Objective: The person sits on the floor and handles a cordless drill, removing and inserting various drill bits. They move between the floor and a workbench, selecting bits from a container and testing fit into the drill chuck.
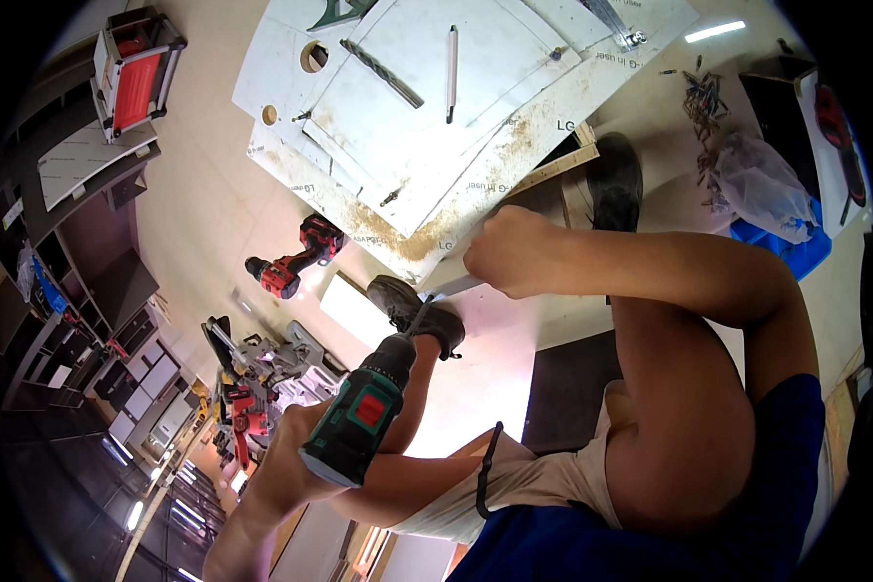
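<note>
My left hand grips a green and black cordless drill with a red patch on its rear. A thin bit extends from its chuck toward the near corner of a white panel. Just right of that corner, my right hand is closed in a fist. From the fist a pale flat strip sticks out toward the bit; its full shape is hidden. On the panel lie a long twist drill bit and a slim white pen-like tool. Sawdust covers the panel's near edge.
A red and black cordless drill rests on the floor left of the panel. Behind my left hand stands a saw-like machine. Loose screws, a clear plastic bag and a blue tray are at right. Cabinets line the left.
</note>
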Demonstrator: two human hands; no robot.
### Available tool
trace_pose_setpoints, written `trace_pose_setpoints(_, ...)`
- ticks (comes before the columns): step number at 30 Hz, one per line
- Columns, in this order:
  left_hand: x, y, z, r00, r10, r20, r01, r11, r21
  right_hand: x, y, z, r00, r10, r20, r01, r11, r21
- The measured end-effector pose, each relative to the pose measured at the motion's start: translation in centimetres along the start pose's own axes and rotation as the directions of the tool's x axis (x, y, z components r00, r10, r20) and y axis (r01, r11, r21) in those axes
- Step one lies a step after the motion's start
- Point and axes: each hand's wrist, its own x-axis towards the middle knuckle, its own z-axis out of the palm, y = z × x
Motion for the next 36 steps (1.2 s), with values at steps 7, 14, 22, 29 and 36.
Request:
trace_pose_setpoints(7,0.1,0.7,-0.2,1.000,0.005,-0.003,-0.005,0.999,0.039,-0.1,0.0,0.0,1.000,0.000,-0.021,0.001,1.000,0.012)
trace_pose_setpoints(14,0.1,0.6,0.0,0.997,0.071,-0.036,-0.069,0.996,0.055,0.1,-0.1,-0.2,1.000,0.010,0.020,-0.010,1.000,0.000)
trace_pose_setpoints(22,0.1,0.7,0.0,0.997,0.063,-0.036,-0.060,0.995,0.082,0.1,0.0,-0.1,1.000,0.006,0.010,-0.006,1.000,0.003)
trace_pose_setpoints(29,0.1,0.9,0.1,0.998,0.050,-0.035,-0.046,0.995,0.089,0.0,0.0,0.1,1.000,-0.004,-0.010,0.004,1.000,0.002)
trace_pose_setpoints(36,0.2,1.2,0.0,0.999,0.039,-0.032,-0.035,0.991,0.128,0.1,0.0,0.1,1.000,-0.004,-0.006,0.004,1.000,0.001)
